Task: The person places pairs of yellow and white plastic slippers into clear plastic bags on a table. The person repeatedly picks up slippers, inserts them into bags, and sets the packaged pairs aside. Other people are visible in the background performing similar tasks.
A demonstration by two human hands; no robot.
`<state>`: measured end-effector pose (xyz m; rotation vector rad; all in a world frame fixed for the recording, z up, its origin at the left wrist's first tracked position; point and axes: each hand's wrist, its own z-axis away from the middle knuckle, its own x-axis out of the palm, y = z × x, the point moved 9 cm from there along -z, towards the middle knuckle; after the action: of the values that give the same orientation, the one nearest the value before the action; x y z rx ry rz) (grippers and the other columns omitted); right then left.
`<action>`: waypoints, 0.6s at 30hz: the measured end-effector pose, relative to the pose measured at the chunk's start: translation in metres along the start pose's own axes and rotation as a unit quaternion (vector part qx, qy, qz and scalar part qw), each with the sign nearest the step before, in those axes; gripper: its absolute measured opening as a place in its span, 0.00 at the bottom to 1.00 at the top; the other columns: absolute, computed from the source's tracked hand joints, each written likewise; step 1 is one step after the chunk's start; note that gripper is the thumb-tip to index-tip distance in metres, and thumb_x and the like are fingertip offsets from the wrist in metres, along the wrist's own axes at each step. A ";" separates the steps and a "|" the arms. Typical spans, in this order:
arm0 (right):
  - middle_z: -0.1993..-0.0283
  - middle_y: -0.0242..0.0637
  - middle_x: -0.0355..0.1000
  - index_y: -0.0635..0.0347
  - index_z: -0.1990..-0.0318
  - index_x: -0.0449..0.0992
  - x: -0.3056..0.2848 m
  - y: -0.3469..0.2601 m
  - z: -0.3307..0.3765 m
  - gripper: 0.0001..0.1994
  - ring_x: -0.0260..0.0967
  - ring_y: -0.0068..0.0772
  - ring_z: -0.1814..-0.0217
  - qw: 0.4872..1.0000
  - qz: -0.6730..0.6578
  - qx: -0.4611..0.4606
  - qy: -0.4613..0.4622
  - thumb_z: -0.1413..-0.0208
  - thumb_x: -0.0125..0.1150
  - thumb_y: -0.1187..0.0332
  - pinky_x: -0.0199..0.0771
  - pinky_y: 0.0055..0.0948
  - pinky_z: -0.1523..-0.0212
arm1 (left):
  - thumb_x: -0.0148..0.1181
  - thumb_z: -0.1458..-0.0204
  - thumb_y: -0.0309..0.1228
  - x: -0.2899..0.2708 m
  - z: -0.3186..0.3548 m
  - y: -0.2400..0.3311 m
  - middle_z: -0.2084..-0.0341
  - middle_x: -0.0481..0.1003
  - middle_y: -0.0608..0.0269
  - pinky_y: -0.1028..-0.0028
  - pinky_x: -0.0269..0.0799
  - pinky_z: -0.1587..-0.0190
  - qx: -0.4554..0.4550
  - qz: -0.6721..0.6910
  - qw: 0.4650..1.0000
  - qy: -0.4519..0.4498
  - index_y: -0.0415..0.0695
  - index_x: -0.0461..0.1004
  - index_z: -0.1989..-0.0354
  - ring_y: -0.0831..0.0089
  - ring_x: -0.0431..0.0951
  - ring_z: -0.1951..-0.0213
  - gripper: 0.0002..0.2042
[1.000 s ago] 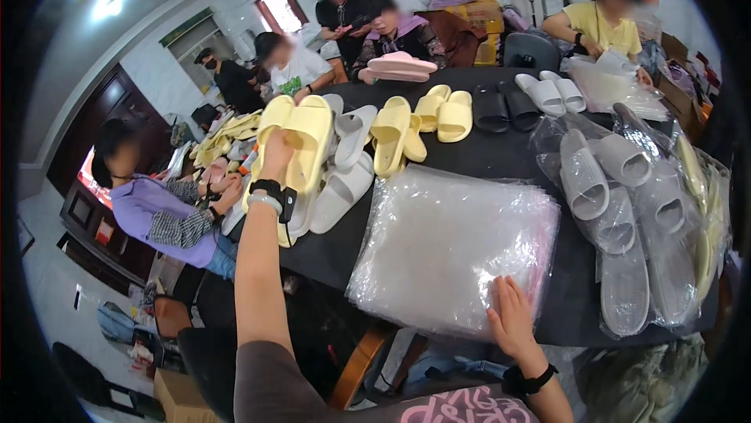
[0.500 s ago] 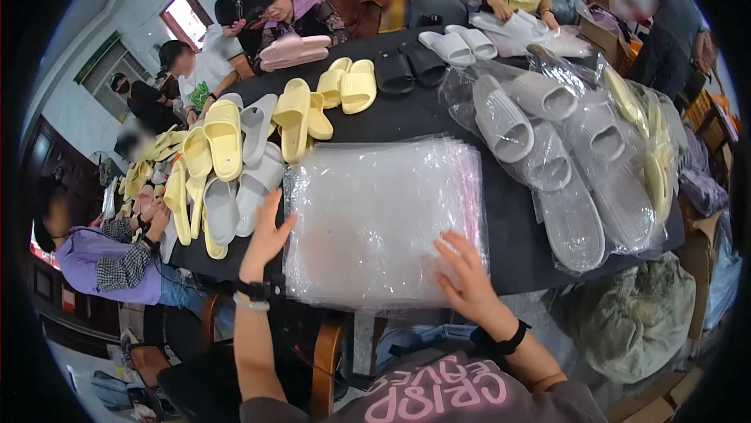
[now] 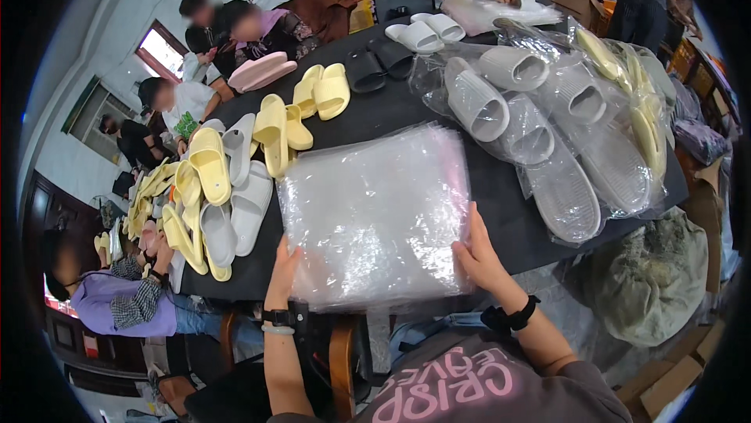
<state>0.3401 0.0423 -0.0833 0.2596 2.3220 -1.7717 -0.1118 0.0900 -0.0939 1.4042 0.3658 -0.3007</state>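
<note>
Two hands frame a stack of clear bags [image 3: 374, 216] lying flat on the black table [image 3: 516, 212] at the centre of the frame. Left hand [image 3: 282, 267], at the stack's lower left edge, is open with fingers pressed against the plastic; right hand [image 3: 477, 255], at the lower right edge, is open too, fingers spread and touching the stack's side. Both wrists wear dark bands. Left of the stack lies a heap of yellow slippers [image 3: 205, 165] and grey slippers [image 3: 242, 204], some overlapping. Further up, another yellow pair [image 3: 322, 91], a black pair [image 3: 377, 63] and a white pair [image 3: 426, 32] sit in a row. Right of the stack, bagged grey slippers [image 3: 540, 118] pile up toward the frame's right. Other people sit around the table at the upper and lower left.
</note>
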 end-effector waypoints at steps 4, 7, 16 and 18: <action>0.27 0.65 0.40 0.73 0.29 0.37 -0.010 -0.005 -0.003 0.42 0.37 0.57 0.23 1.000 -0.011 -0.013 0.019 0.47 0.56 0.79 0.39 0.39 0.27 | 0.59 0.44 0.35 0.005 0.019 0.053 0.31 0.52 0.40 0.55 0.43 0.30 0.132 -0.373 0.913 0.102 0.32 0.46 0.30 0.50 0.50 0.29 0.38; 0.27 0.65 0.40 0.60 0.28 0.49 -0.009 -0.008 0.000 0.38 0.40 0.62 0.24 1.000 0.012 -0.021 0.010 0.46 0.57 0.80 0.47 0.39 0.29 | 0.58 0.44 0.34 0.061 0.051 0.125 0.32 0.55 0.43 0.51 0.42 0.30 0.243 -0.418 0.870 0.093 0.34 0.51 0.31 0.50 0.52 0.30 0.35; 0.26 0.62 0.40 0.58 0.28 0.51 -0.045 -0.014 -0.020 0.37 0.38 0.60 0.23 0.995 0.075 -0.038 0.045 0.46 0.60 0.74 0.45 0.43 0.28 | 0.49 0.41 0.43 0.163 0.046 0.098 0.31 0.53 0.46 0.43 0.30 0.30 0.205 -0.455 0.866 0.040 0.46 0.56 0.30 0.44 0.48 0.29 0.31; 0.26 0.60 0.40 0.58 0.29 0.53 -0.075 -0.042 -0.041 0.38 0.42 0.59 0.25 0.982 0.133 -0.075 0.113 0.48 0.63 0.74 0.46 0.45 0.29 | 0.49 0.41 0.43 0.164 0.045 0.094 0.30 0.53 0.47 0.44 0.29 0.30 0.211 -0.460 0.861 0.047 0.47 0.57 0.30 0.46 0.48 0.29 0.30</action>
<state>0.3990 0.0700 -0.0139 0.7422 2.4181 -1.4983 0.0794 0.0609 -0.0726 1.5872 1.1077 -1.1538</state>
